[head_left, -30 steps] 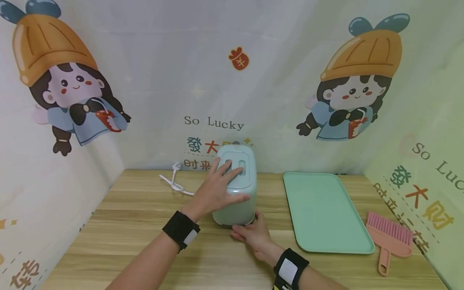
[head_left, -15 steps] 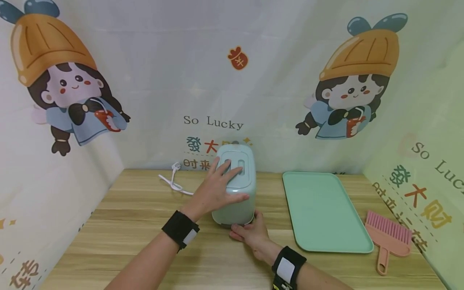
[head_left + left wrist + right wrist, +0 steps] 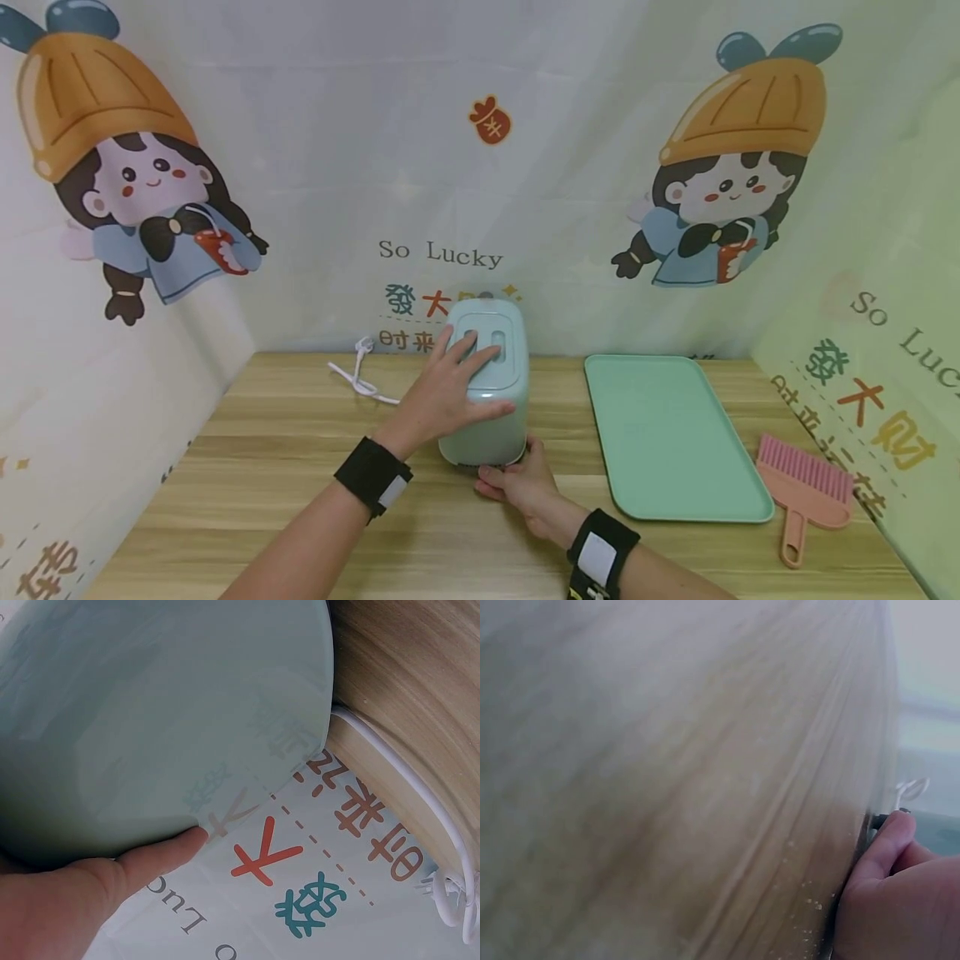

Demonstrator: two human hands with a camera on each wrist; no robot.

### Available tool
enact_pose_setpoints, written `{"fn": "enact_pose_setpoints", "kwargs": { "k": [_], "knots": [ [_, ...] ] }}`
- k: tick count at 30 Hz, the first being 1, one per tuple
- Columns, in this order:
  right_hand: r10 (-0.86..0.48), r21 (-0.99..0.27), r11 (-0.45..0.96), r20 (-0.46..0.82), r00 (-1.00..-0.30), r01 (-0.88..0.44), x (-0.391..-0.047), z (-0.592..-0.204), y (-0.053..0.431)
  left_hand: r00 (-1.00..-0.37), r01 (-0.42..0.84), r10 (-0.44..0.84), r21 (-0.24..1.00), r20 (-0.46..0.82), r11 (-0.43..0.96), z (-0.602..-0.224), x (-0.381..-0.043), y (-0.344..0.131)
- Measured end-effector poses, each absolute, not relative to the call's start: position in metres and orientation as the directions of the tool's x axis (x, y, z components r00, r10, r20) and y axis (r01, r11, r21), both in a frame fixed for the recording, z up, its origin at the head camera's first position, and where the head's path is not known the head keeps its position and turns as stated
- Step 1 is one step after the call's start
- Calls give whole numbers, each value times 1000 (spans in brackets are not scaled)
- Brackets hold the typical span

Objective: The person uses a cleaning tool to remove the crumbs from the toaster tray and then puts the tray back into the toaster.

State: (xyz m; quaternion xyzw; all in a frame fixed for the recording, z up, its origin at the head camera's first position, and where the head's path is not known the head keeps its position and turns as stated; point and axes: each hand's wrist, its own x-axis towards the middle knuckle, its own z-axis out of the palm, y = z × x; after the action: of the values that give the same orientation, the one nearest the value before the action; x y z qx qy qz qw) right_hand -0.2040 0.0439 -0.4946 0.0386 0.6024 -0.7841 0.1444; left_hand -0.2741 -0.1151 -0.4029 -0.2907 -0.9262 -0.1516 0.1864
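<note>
A mint-green toaster (image 3: 487,417) with two slots in its top stands in the middle of the wooden table, its narrow end toward me. My left hand (image 3: 450,387) rests on its top and upper side with fingers spread and nearly straight. In the left wrist view, a finger (image 3: 161,855) lies against the toaster's glossy side (image 3: 165,727). At the bottom edge of the near end, my right hand (image 3: 525,487) holds the base with curled fingers. The right wrist view shows this hand (image 3: 892,892) low beside a dark foot (image 3: 880,821); its fingertips are partly hidden.
A white power cord (image 3: 363,383) with a plug lies knotted at back left. Right of the toaster is a green tray (image 3: 675,442), with a pink brush (image 3: 806,483) beside it. Small crumbs (image 3: 814,904) dot the table near my right hand. A printed cloth hangs behind.
Both hands keep their places on the toaster. A thin dark line shows a little more clearly along its bottom edge; the head view has shifted slightly.
</note>
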Motion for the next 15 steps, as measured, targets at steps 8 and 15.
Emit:
{"fn": "enact_pose_setpoints", "kwargs": {
  "k": [8,15],
  "knots": [
    [-162,-928,-230,-261,-952,293,-201,-492,44,-765,593,482,174,428,787,-403,-274,-114],
    [-175,-913,-272,-265,-948,305,-192,-490,41,-773,583,476,174,419,794,-402,-273,-114]
  ]
}}
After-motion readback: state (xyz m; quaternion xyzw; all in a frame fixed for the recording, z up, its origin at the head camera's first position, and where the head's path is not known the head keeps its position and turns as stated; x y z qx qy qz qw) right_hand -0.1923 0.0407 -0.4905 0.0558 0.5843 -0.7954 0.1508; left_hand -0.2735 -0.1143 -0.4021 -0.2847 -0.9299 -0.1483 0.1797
